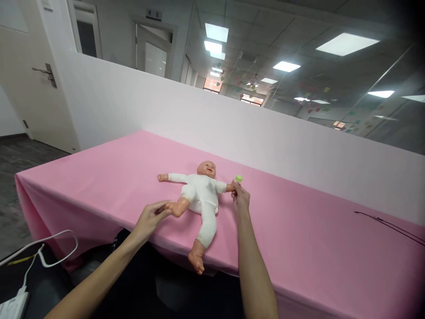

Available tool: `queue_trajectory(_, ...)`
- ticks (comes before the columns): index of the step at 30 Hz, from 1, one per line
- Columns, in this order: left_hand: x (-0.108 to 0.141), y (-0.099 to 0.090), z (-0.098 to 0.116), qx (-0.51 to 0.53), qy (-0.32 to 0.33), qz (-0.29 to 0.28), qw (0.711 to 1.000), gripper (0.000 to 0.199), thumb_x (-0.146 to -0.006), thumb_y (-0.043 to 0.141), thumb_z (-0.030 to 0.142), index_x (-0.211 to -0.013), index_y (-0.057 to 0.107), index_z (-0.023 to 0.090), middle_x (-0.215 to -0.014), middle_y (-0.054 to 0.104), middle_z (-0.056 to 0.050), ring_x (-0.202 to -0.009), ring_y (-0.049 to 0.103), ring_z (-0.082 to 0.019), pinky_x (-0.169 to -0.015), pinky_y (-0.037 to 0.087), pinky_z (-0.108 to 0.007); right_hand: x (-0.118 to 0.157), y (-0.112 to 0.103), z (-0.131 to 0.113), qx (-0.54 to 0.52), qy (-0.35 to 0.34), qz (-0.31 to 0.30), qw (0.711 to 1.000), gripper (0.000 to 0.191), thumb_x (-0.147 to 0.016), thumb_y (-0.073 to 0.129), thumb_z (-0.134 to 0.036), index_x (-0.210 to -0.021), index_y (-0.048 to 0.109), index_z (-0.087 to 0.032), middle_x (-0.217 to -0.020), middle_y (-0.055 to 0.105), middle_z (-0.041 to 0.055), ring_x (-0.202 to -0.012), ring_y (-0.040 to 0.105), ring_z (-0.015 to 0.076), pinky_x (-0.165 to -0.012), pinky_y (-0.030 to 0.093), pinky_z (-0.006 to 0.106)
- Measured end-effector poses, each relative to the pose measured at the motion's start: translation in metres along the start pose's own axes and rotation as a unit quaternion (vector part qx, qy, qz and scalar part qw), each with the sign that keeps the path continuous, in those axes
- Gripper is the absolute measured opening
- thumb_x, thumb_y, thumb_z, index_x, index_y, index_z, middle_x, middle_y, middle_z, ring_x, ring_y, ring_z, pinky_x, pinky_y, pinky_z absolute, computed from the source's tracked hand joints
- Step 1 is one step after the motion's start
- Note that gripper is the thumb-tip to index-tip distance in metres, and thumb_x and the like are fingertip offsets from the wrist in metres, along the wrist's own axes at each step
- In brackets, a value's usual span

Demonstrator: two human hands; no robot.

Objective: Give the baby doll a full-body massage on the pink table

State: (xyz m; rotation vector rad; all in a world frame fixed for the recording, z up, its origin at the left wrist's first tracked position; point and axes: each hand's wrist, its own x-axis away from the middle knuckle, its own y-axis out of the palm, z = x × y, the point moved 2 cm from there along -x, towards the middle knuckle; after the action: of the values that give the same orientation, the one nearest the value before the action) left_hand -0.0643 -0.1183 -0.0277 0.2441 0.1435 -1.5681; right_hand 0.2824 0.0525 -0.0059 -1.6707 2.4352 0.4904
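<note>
A baby doll (202, 190) with a white cloth body lies on its back on the pink tablecloth (288, 230), its head toward the wall. One of its legs is bent, the other stretches to the table's front edge. My left hand (154, 215) is closed on the foot of the bent leg, with thumb and fingers on either side. Beside the doll's hand on the right, my right hand (241, 197) is closed in a pinch. A small light-green object (238, 178) sticks out above its fingertips; its kind is too small to tell, and the fingers partly hide the doll's hand.
A thin black cord (388, 226) lies at the right of the table. White cables (49, 257) and a white power strip (15, 305) rest on a dark seat at lower left. A low white wall (265, 137) with glass above borders the table's back.
</note>
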Motion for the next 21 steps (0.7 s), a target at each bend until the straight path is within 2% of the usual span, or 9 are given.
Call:
queue_trajectory(2,-0.037,0.018,0.012,0.020,0.038,-0.010,0.999,0.032,-0.090,0.073,0.047,-0.102,0.081,0.018,-0.109,0.079,-0.009,-0.105,0.071,-0.029,-0.096,0.053,-0.037,0.012,0.016,-0.003,0.065,-0.014,-0.108,0.992,0.047,-0.068,0.089,-0.060,-0.072,0.077,-0.015,-0.062,0.061,-0.0005,-0.052,0.042,0.0089,-0.049,0.037,0.026)
queue_trajectory(4,-0.068,0.036,0.012,0.042,0.056,-0.014,0.997,0.033,-0.088,0.075,0.046,-0.098,0.081,0.016,-0.106,0.080,-0.011,-0.103,0.071,-0.029,-0.094,0.053,-0.037,0.021,0.025,-0.003,0.106,-0.027,-0.179,0.978,0.045,-0.073,0.086,-0.060,-0.069,0.077,-0.015,-0.056,0.057,-0.0018,-0.052,0.043,0.0100,-0.052,0.038,0.027)
queue_trajectory(6,-0.085,0.048,0.005,0.067,0.058,-0.025,0.996,0.035,-0.087,0.075,0.048,-0.095,0.081,0.014,-0.103,0.079,-0.012,-0.102,0.071,-0.029,-0.094,0.052,-0.038,0.022,0.025,-0.002,0.108,-0.025,-0.184,0.977,0.045,-0.073,0.085,-0.059,-0.073,0.079,-0.015,-0.055,0.057,-0.0024,-0.053,0.044,0.0104,-0.053,0.039,0.027)
queue_trajectory(8,-0.085,0.052,-0.002,0.084,0.049,-0.033,0.995,0.036,-0.089,0.074,0.048,-0.096,0.080,0.013,-0.105,0.079,-0.012,-0.103,0.071,-0.030,-0.095,0.052,-0.038,0.015,0.017,0.002,0.071,-0.006,-0.118,0.991,0.046,-0.067,0.089,-0.058,-0.079,0.081,-0.015,-0.059,0.060,-0.0017,-0.053,0.043,0.0098,-0.052,0.039,0.026)
queue_trajectory(11,-0.057,0.037,-0.006,0.076,0.033,-0.023,0.996,0.033,-0.090,0.073,0.046,-0.101,0.081,0.015,-0.110,0.079,-0.011,-0.108,0.070,-0.030,-0.098,0.052,-0.037,-0.001,-0.006,0.011,-0.014,0.025,0.059,0.998,0.044,-0.061,0.093,-0.052,-0.077,0.078,-0.014,-0.064,0.064,-0.0010,-0.054,0.044,0.0089,-0.050,0.040,0.025)
queue_trajectory(13,-0.026,0.019,-0.009,0.050,0.018,-0.010,0.999,0.032,-0.089,0.074,0.045,-0.102,0.081,0.017,-0.110,0.079,-0.009,-0.108,0.070,-0.030,-0.098,0.053,-0.037,-0.009,-0.025,0.021,-0.031,0.051,0.174,0.983,0.035,-0.063,0.092,-0.044,-0.073,0.075,-0.014,-0.062,0.063,-0.0020,-0.055,0.046,0.0092,-0.050,0.041,0.024)
queue_trajectory(15,0.008,-0.001,-0.017,0.012,-0.006,-0.008,1.000,0.033,-0.087,0.076,0.047,-0.102,0.082,0.018,-0.106,0.080,-0.008,-0.104,0.071,-0.030,-0.095,0.054,-0.037,-0.013,-0.043,0.031,-0.008,0.092,0.247,0.964,0.028,-0.066,0.090,-0.036,-0.067,0.072,-0.015,-0.057,0.060,-0.0031,-0.054,0.048,0.0099,-0.047,0.039,0.023)
queue_trajectory(18,0.054,-0.021,-0.037,-0.030,-0.045,-0.025,0.998,0.035,-0.085,0.078,0.047,-0.105,0.083,0.019,-0.104,0.081,-0.007,-0.103,0.072,-0.032,-0.094,0.055,-0.037,-0.014,-0.059,0.039,0.021,0.143,0.273,0.951,0.026,-0.068,0.089,-0.030,-0.063,0.068,-0.015,-0.052,0.055,-0.0042,-0.050,0.045,0.0103,-0.040,0.032,0.023)
queue_trajectory(21,0.076,-0.024,-0.048,-0.034,-0.055,-0.005,0.998,0.037,-0.084,0.078,0.047,-0.108,0.084,0.020,-0.103,0.081,-0.007,-0.102,0.073,-0.032,-0.094,0.056,-0.038,-0.015,-0.057,0.031,-0.038,0.098,0.252,0.962,0.030,-0.064,0.093,-0.034,-0.069,0.071,-0.015,-0.059,0.061,-0.0024,-0.054,0.048,0.0099,-0.042,0.038,0.022)
